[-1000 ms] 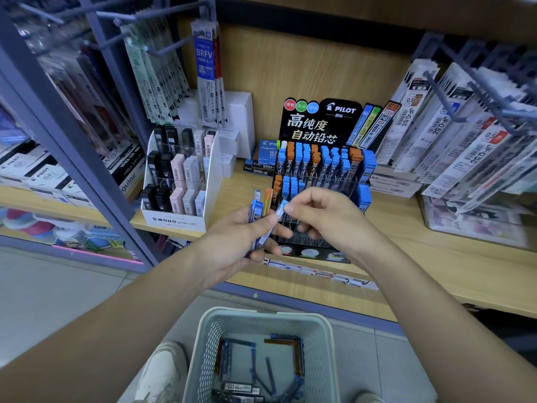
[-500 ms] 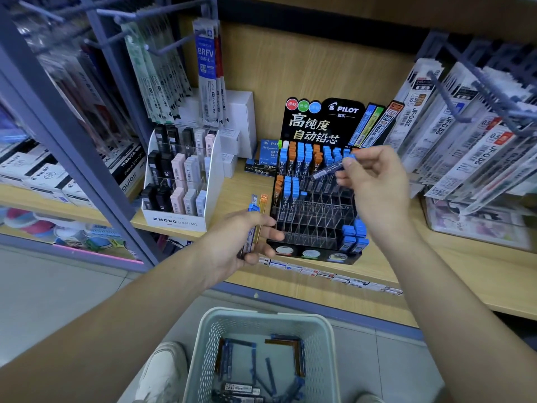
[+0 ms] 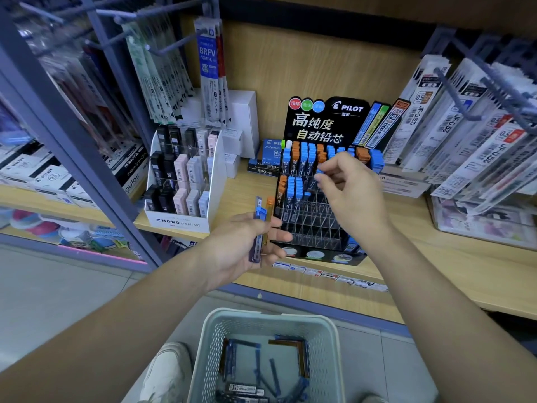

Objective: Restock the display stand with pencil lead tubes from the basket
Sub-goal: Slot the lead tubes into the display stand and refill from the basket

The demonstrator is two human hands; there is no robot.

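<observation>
Empty slots are lying open across the lower middle of the Pilot display stand [image 3: 312, 228]; capped lead tubes [image 3: 303, 159] are crowding its top rows and left edge.

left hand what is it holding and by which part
A few lead tubes, gripped around their middles between the thumb and fingers of the left hand, with the blue and orange caps sticking up above it.

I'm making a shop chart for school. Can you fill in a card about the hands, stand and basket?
Display stand: back rows filled, many front slots empty
Basket: on the floor, more tubes lying inside
Left hand: holds spare tubes, blue and orange caps
Right hand: pinches a blue-capped tube above the slots
</observation>
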